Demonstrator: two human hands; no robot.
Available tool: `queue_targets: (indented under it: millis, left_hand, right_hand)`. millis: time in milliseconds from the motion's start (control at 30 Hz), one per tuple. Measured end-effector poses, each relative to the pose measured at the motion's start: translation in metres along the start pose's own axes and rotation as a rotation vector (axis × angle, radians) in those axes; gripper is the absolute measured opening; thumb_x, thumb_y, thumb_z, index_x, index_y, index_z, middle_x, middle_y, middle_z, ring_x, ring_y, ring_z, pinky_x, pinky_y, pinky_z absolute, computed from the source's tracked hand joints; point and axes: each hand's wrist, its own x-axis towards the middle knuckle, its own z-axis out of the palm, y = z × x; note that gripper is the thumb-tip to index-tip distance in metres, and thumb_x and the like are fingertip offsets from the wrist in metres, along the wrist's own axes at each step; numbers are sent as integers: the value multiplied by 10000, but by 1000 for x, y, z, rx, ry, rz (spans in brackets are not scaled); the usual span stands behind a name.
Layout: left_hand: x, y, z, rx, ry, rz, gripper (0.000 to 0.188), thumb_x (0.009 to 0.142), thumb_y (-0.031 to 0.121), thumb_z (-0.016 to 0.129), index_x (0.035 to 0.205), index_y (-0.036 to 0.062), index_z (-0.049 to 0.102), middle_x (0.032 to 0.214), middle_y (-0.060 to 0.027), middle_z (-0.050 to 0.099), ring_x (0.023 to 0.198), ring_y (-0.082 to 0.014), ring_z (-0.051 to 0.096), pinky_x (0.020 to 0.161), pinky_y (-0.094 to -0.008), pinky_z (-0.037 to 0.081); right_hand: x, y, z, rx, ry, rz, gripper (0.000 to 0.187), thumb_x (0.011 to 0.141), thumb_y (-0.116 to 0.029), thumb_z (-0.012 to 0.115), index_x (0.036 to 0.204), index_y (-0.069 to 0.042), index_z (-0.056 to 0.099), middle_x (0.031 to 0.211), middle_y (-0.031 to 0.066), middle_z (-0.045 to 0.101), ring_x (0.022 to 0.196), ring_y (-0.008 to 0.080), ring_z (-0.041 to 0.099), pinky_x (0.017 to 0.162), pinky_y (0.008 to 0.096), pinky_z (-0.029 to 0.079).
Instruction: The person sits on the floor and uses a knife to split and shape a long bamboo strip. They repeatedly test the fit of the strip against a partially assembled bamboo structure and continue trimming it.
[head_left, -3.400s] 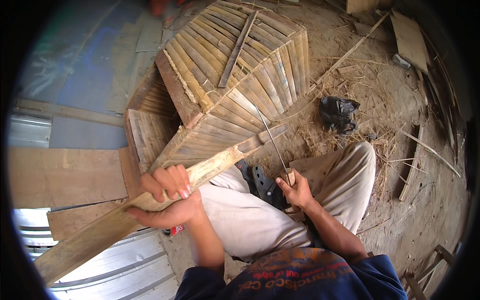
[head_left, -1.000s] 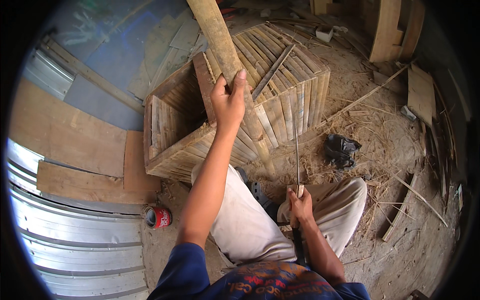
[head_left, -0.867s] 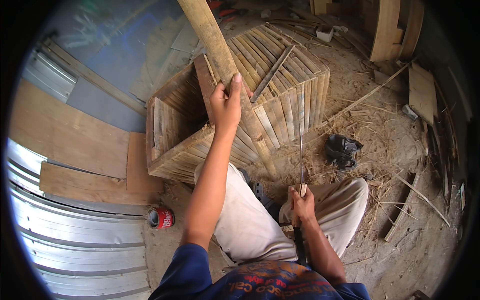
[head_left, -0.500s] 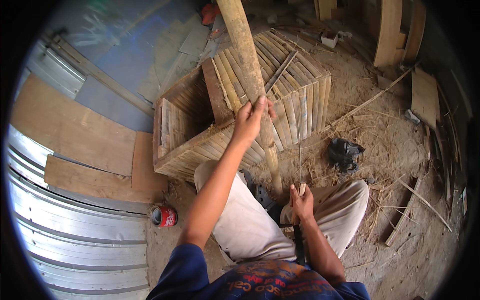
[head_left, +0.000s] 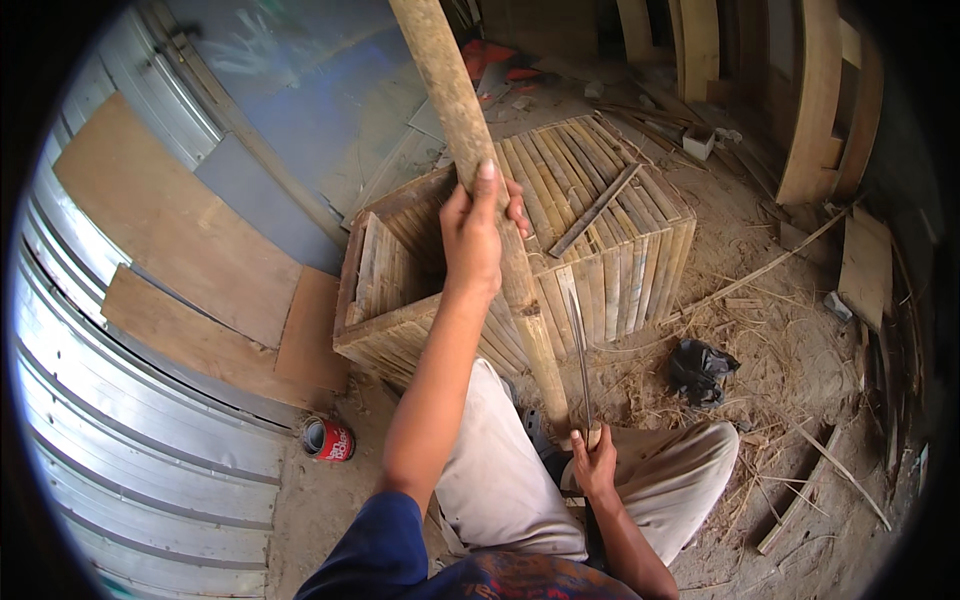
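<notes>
My left hand (head_left: 475, 240) is wrapped around a long bamboo pole (head_left: 448, 85), which leans from the upper left down to the ground between my legs. Low at its right side, my right hand (head_left: 597, 466) grips the handle of a machete (head_left: 579, 345). The long, narrow blade points up and away, slanting slightly left, with its tip near the slatted crate. That crate (head_left: 612, 285), built of bamboo strips, lies just beyond the pole, its open side toward the left. A short dark stick (head_left: 595, 211) rests on top of the crate.
A red can (head_left: 328, 440) stands left of my legs. Plywood sheets (head_left: 180, 220) and corrugated metal (head_left: 150, 460) line the left. To the right are a black plastic bag (head_left: 702, 371), bamboo shavings and a loose wooden strip (head_left: 800, 490). Curved boards (head_left: 812, 110) stand at the far right.
The view has shifted, so the crate sits lower and farther right. The machete now tilts left, toward the pole, showing more of its blade. Both hands keep their grips.
</notes>
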Motion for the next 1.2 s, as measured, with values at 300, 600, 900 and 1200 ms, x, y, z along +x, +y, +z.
queue_targets:
  millis: [300,600,900,1200]
  left_hand:
    - [88,26,-68,106,239,-52,422,985,437,576,925,21,601,701,-18,527,634,-133,516,597,-277,449]
    - [126,-56,-165,79,119,-169,782,1001,658,246,1552,106,187,1459,-175,470,1340,-283,439,1100,-506,322]
    - [67,-151,-198,871,161,-563,874,992,609,352,1535,-43,142,1563,-287,255,1464,-391,252,1192,-450,229]
    - [44,-173,-191,963,132,-426,702,990,509,431,1478,16,321,1422,-233,487,1318,-398,470,1106,-522,321]
  right_hand:
    - [-9,16,19,82,-241,-61,361,908,-284,713,1040,30,596,789,166,682,743,200,665,695,357,521]
    - [-23,-6,33,-30,-341,44,407,816,-274,794,1049,12,622,856,172,698,793,229,681,746,355,523]
    - [0,-103,61,79,-559,223,393,823,-213,781,1038,68,609,843,136,699,767,160,647,734,341,526]
    - [-20,-112,73,285,-482,245,320,870,-154,769,1049,46,595,887,67,678,781,96,598,700,284,516]
